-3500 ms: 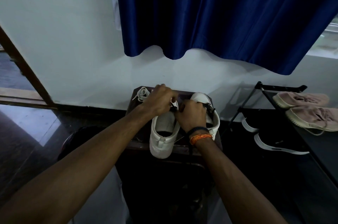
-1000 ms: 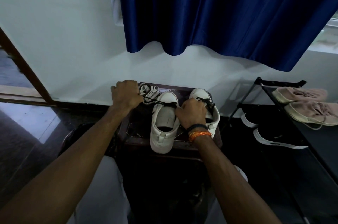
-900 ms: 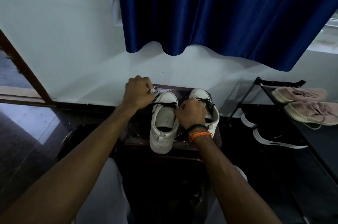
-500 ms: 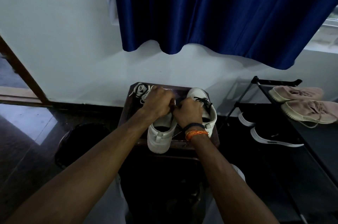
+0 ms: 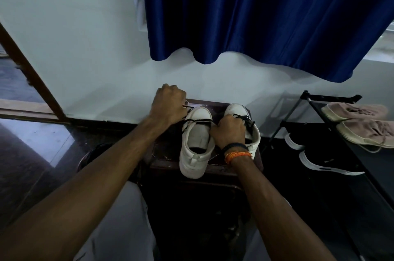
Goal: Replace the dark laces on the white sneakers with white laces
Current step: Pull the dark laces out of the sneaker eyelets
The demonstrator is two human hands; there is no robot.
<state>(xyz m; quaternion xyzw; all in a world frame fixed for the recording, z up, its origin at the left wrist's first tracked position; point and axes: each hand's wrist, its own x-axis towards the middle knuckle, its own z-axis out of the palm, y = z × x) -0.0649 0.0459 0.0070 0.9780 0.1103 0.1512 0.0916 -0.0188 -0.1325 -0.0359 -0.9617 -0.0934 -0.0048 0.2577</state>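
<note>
Two white sneakers stand side by side on a small dark table (image 5: 215, 104), toes toward the wall. The left sneaker (image 5: 196, 143) has only one span of dark lace (image 5: 199, 120) left across its front eyelets. My left hand (image 5: 169, 105) is a fist to the left of that shoe and grips the lace's loose end, pulled out to the side. My right hand (image 5: 229, 130) rests curled on the gap between the shoes and holds the left sneaker's right edge. The right sneaker (image 5: 248, 121) still carries its dark lacing. The white laces are mostly hidden behind my left hand.
A blue curtain (image 5: 266, 11) hangs on the white wall above the table. A black shoe rack (image 5: 309, 95) at the right holds pink shoes (image 5: 358, 120) and black shoes (image 5: 324, 160). A dark round bin (image 5: 96, 152) sits left of the table on the glossy floor.
Half a second ago both hands met over the left sneaker's front. Now my left hand has drawn away to the upper left, pulling the dark lace out sideways; my right hand stays put.
</note>
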